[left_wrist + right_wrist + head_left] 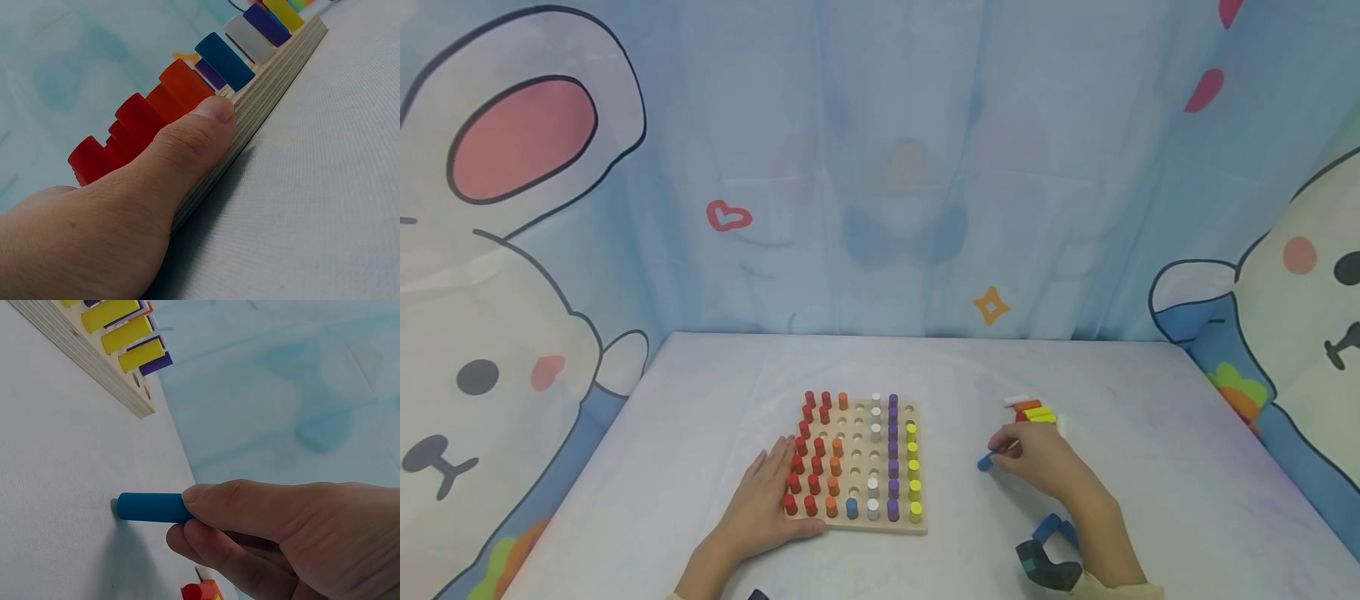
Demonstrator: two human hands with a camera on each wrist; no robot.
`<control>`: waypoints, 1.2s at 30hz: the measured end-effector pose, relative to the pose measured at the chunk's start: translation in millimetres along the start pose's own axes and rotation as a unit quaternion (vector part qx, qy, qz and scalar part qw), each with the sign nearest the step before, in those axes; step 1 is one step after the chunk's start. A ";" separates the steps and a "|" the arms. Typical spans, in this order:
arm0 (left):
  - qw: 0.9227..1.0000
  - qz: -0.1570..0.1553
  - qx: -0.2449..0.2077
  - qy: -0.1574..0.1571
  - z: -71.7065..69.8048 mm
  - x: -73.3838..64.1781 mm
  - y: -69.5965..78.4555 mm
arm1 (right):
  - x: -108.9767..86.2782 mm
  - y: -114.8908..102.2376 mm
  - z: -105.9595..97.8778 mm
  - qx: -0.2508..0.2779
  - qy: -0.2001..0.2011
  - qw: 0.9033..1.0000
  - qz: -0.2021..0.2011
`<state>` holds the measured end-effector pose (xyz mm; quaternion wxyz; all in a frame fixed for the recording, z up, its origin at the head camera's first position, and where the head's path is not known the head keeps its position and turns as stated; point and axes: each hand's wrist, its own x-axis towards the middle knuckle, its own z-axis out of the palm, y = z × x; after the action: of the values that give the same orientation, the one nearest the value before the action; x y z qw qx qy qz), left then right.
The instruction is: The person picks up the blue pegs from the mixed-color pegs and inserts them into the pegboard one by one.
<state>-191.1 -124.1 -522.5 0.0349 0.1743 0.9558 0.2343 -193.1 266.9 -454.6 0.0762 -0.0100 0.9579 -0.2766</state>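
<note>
A wooden pegboard [883, 527] stands on the table with rows of red, orange, white, purple and yellow pegs upright in it. One blue peg [852, 507] stands in its front row. My left hand [763, 496] rests against the board's left side, fingers straight, its thumb [203, 128] lying along the front edge. To the right of the board, my right hand [1037, 457] pinches another blue peg [153, 507] between thumb and fingers. That peg is tilted just over the tabletop in the right wrist view; whether it touches the cloth I cannot tell.
Beyond my right hand lies a small pile of loose pegs, with yellow pegs [1040, 414], an orange peg [1028, 405] and a white one. Loose blue pegs [1047, 527] lie by my right forearm, near the dark wrist camera [1047, 571]. A printed curtain [880, 275] hangs behind the table.
</note>
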 end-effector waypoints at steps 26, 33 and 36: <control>1.000 -0.008 -0.002 -0.003 -0.9 -0.1 2.3 | 6.7 -15.0 9.4 0.005 0.014 1.000 0.006; 1.000 -0.007 -0.001 -0.002 -0.9 -0.4 2.5 | 6.2 -18.8 9.9 0.015 0.018 1.000 -0.004; 1.000 -0.006 0.002 -0.001 -0.6 -0.4 1.9 | 6.2 -20.6 10.2 0.021 0.021 1.000 -0.008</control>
<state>-190.2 -122.9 -521.1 0.0371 0.1685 0.9573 0.2318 -198.1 243.6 -453.0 0.0538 -0.0107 0.9533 -0.2971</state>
